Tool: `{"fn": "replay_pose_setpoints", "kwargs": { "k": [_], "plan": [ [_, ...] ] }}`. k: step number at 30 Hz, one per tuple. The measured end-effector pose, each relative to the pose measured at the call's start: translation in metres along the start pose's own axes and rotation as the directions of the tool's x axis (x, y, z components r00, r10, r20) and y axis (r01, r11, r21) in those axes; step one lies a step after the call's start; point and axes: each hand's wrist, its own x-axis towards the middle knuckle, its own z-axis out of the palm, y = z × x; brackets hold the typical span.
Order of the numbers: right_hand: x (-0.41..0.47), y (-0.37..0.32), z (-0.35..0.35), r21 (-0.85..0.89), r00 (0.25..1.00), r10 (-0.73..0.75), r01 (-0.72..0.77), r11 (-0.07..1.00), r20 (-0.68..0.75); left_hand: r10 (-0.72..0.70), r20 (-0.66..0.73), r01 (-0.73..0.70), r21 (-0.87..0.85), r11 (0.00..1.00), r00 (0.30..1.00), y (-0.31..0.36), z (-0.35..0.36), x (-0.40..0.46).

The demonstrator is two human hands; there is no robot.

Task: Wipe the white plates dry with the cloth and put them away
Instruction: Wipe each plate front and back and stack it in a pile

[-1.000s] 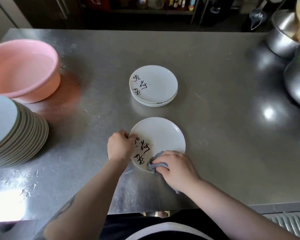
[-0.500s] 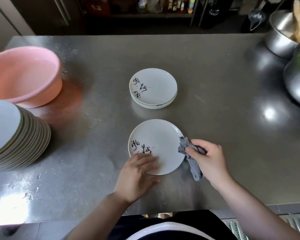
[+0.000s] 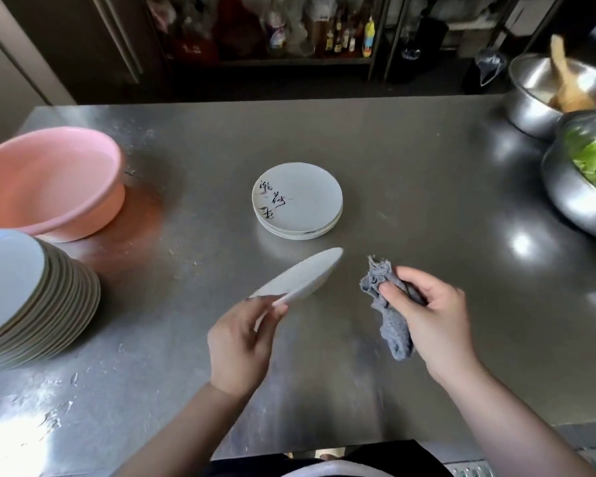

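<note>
My left hand [image 3: 243,342] grips the near rim of a small white plate [image 3: 301,277], lifted off the steel table and tilted so I see its underside and edge. To its right, my right hand [image 3: 434,321] holds a bunched grey cloth [image 3: 391,321], apart from the plate. A short stack of white plates with black calligraphy [image 3: 298,201] sits on the table just beyond the lifted one.
A pink basin [image 3: 49,184] stands at the far left, and a tall stack of larger plates [image 3: 31,297] sits in front of it. Two steel bowls, one with greens [image 3: 585,180] and one behind [image 3: 551,91], crowd the right edge. A shelf of bottles lies beyond the table.
My left hand has picked the plate up from the table and tipped it on edge. My right hand has drawn the cloth off the plate and to the right.
</note>
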Motion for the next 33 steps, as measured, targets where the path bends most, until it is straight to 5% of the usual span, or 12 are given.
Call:
{"fn": "replay_pose_setpoints", "kwargs": {
  "k": [2,4,7,10,16,18,22,24,28,31,33],
  "plan": [
    [0.008,-0.015,-0.003,0.034,0.999,-0.039,0.04,0.999,-0.019,-0.4,-0.076,0.355,-0.332,0.874,0.913,0.014,-0.01,0.027],
    [0.014,-0.028,0.0,0.059,0.998,-0.052,0.053,0.997,-0.02,-0.663,0.051,0.545,-0.618,0.567,0.747,0.021,-0.022,0.047],
    [0.015,-0.048,0.008,0.114,0.996,-0.093,0.09,0.989,0.015,-0.701,0.325,0.65,-0.715,0.257,0.635,0.027,-0.035,0.061],
    [0.017,-0.072,0.016,0.061,0.969,-0.245,0.242,0.968,0.043,-0.615,0.428,0.634,-0.758,0.155,0.662,0.036,-0.042,0.064],
    [0.031,-0.118,0.051,-0.377,0.818,-0.574,0.545,0.749,0.044,-0.483,0.424,0.573,-0.791,0.215,0.766,0.071,-0.049,0.068],
    [0.026,-0.121,0.062,-0.371,0.774,-0.623,0.614,0.696,0.113,-0.467,0.391,0.54,-0.807,0.24,0.793,0.08,-0.052,0.072],
    [0.01,-0.114,0.055,-0.262,0.532,-0.768,0.846,0.464,0.357,-0.375,0.369,0.482,-0.833,0.272,0.85,0.086,-0.066,0.08],
    [0.018,-0.122,0.043,-0.301,0.525,-0.81,0.842,0.448,0.261,-0.362,0.313,0.433,-0.842,0.322,0.878,0.091,-0.076,0.086],
    [0.044,-0.167,0.032,-0.265,0.62,-0.773,0.73,0.63,-0.134,-0.301,0.157,0.288,-0.839,0.462,0.94,0.113,-0.089,0.095],
    [0.038,-0.198,0.051,-0.254,0.583,-0.81,0.776,0.577,-0.059,-0.197,0.068,0.163,-0.839,0.52,0.978,0.13,-0.091,0.1],
    [0.024,-0.203,0.064,-0.267,0.472,-0.877,0.859,0.436,0.088,-0.146,0.046,0.118,-0.837,0.534,0.988,0.135,-0.089,0.104]
  ]
}}
